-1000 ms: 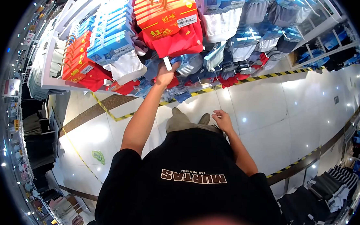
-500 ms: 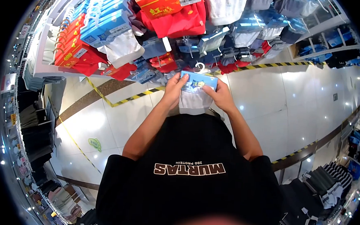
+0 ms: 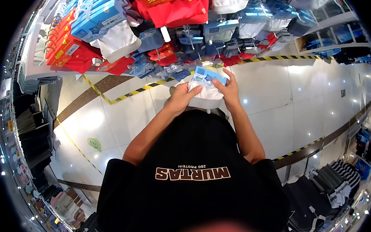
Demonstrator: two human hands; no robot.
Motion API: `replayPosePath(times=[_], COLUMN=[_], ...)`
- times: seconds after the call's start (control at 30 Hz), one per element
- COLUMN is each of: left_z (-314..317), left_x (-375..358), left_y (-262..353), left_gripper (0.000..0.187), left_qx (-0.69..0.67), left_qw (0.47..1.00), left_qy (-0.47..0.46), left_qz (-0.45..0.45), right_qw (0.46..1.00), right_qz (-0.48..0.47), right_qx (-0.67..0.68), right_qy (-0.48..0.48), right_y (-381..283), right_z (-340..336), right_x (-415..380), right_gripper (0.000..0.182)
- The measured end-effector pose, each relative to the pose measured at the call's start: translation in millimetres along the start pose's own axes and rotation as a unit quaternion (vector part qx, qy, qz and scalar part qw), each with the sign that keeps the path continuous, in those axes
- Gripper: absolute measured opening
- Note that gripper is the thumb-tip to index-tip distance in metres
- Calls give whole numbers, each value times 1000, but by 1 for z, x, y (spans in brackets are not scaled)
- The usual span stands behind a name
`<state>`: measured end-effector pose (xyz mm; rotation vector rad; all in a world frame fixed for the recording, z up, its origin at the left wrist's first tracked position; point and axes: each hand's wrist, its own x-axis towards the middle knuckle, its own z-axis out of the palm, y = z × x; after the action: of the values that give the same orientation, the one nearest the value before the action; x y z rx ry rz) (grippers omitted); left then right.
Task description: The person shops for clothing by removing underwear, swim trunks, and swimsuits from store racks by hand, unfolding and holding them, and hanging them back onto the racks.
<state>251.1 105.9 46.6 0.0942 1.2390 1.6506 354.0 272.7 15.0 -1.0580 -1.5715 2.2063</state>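
Between my hands is a folded white garment (image 3: 207,93) with a blue header card (image 3: 208,76) across its top. Whether it is underwear or another piece of clothing I cannot make out. My left hand (image 3: 180,97) grips the white cloth at its left edge, thumb on the front. At the right side, my right hand (image 3: 228,91) has its thumb over the card's lower right part, with the index finger raised beyond the card's corner. The card leans slightly, its left end higher. Fingers behind the garment are hidden.
Ahead stands a rack with white garments under blue cards (image 3: 101,21) and red garments (image 3: 174,10) on hooks. Yellow-black tape (image 3: 132,93) marks the tiled floor (image 3: 262,84). Folded dark clothes (image 3: 307,202) lie at the lower right, and more clothing stands along the left.
My left hand has slid from the card's left edge down onto the white cloth. The garment has tilted, and its white hook no longer shows above the card. My right index finger has lifted.
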Motion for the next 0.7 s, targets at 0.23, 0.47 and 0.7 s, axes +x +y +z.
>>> replayPosePath(times=[0.23, 0.47, 0.7], left_z=[1, 5, -2], left_x=[11, 1, -3], left_y=[-10, 4, -11], left_gripper=[23, 25, 27], left_qx=[48, -65, 24], left_qw=[995, 997, 1000], left_qy=[80, 45, 6], left_qz=[18, -14, 16], right_qw=[962, 964, 988], right_qz=[-152, -164, -69], right_qx=[-172, -162, 16], right_qy=[-149, -133, -140], right_y=[-11, -7, 8], right_z=[-6, 27, 23], right_x=[-26, -38, -29], right_gripper=[55, 37, 24])
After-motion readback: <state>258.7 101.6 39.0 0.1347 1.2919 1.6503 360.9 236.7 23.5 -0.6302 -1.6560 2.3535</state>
